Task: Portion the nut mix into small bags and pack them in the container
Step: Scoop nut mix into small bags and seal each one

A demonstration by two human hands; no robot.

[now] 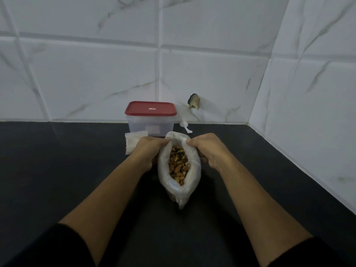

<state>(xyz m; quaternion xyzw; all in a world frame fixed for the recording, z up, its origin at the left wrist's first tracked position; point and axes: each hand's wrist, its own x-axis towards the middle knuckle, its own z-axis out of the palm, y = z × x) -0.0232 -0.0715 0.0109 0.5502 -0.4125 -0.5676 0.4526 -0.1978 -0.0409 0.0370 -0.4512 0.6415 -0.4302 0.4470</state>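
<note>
Both forearms reach forward over the dark bench (57,170). The left hand (148,149) and right hand (208,149) each pinch the rim of the bag (192,170) with curled fingers, holding its mouth open. The nuts (178,164) lie inside. The container (151,120) stands just behind, red lid (150,108) on.

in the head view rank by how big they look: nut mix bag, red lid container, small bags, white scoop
1. nut mix bag, though nearest the camera
2. container
3. small bags, partly behind the left hand
4. white scoop
</note>
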